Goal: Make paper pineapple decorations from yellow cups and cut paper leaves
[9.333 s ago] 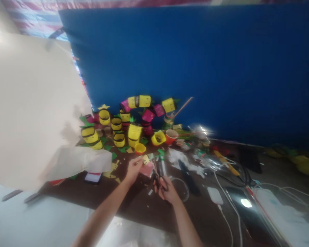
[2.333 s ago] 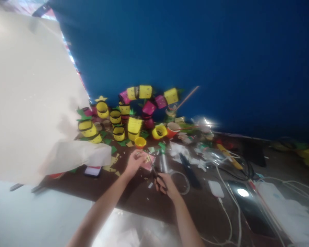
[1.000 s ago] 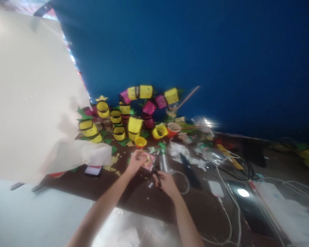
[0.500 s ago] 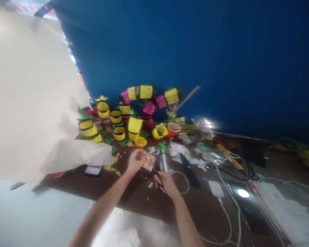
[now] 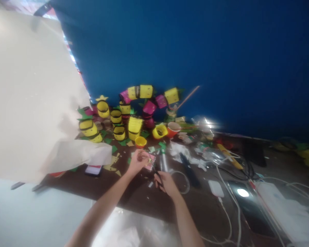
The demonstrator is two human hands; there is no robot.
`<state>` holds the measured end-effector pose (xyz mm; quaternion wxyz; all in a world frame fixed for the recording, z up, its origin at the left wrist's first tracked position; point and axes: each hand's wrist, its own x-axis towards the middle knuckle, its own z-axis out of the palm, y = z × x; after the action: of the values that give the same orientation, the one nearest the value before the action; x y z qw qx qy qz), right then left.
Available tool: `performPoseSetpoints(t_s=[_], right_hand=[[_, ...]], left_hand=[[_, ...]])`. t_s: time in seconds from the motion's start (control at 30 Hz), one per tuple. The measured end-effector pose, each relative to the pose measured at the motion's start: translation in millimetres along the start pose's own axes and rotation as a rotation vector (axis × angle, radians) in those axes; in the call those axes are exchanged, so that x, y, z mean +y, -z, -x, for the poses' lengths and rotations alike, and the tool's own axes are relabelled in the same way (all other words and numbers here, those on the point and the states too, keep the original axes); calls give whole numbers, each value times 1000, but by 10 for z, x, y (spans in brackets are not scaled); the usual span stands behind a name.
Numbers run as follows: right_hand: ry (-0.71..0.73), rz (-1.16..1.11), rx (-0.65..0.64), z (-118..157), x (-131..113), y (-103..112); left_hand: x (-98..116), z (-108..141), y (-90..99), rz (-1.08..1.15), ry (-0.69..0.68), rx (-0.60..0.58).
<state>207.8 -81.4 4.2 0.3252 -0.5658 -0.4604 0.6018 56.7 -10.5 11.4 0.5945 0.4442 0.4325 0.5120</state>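
My left hand (image 5: 137, 163) is closed, fingertips pinching a small yellow paper piece (image 5: 149, 160). Behind that piece lies a pink card (image 5: 151, 166) on the dark table. In my right hand (image 5: 167, 182) are black-handled scissors (image 5: 158, 177), their blades pointing up toward the yellow piece; blur hides whether they touch it. Just beyond my left hand stands a small yellow cup (image 5: 140, 142). A clear tube with a green end (image 5: 164, 161) lies to the right of the card.
Yellow cups with black rims (image 5: 119, 133) and magenta cups (image 5: 149, 107) crowd the back. Yellow and green paper scraps lie around. At left, a phone (image 5: 93, 170) rests near a white sheet (image 5: 78, 154). White cables (image 5: 230, 202), a charger (image 5: 216, 189) and a dark tablet (image 5: 252, 209) occupy the right.
My left hand has shifted slightly to the right, and its fingers have moved a little around the yellow piece. My right hand stays almost in place with the scissors.
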Motion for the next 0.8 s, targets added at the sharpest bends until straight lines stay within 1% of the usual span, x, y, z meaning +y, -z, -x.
performPoseSetpoints(t_s=[0.37, 0.8], right_hand=[[14, 3, -1, -21, 57, 10], [-12, 5, 23, -14, 17, 0]], left_hand=[[13, -4, -1, -20, -13, -15], [51, 10, -9, -25, 14, -13]])
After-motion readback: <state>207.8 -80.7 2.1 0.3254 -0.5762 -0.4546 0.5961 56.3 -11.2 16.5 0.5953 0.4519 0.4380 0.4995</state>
